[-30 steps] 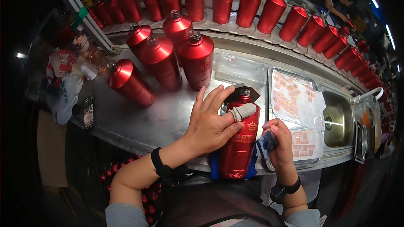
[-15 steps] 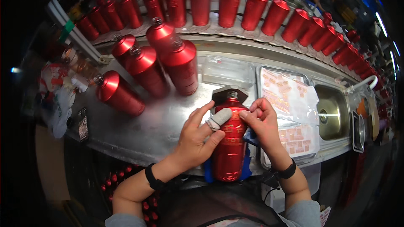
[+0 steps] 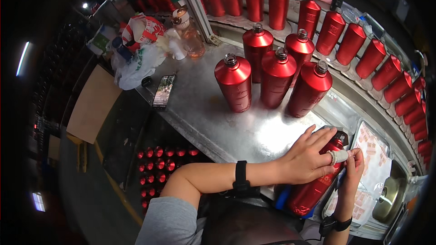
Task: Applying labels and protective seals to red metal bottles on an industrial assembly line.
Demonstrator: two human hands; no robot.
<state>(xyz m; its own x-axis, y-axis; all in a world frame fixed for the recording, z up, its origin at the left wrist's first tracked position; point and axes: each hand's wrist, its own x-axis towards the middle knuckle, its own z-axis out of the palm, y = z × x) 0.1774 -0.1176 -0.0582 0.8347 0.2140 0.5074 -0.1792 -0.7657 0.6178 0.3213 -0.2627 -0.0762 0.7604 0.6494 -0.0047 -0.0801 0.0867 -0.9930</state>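
A red metallic bottle with gold markings lies tilted, its neck against a dark angled support and its lower end by a blue pad. Across its upper body rests my left hand, fingers stretched out and thumb extended. A pale finger cover wraps one of its fingers. At the tip of that cover, on the bottle's right side, my right hand is closed in a pinch. What the pinch holds, if anything, is too small to make out. Both wrists wear black bands.
Several red bottles stand on the metal counter. More bottles line a curved conveyor behind. Label sheets lie in a tray beside a sink. A phone, plastic bags and a drink bottle sit at left.
The view has swung left, so hands and bottle appear further right. My left hand has come down across the bottle, its covered finger now meeting the right hand's fingertips.
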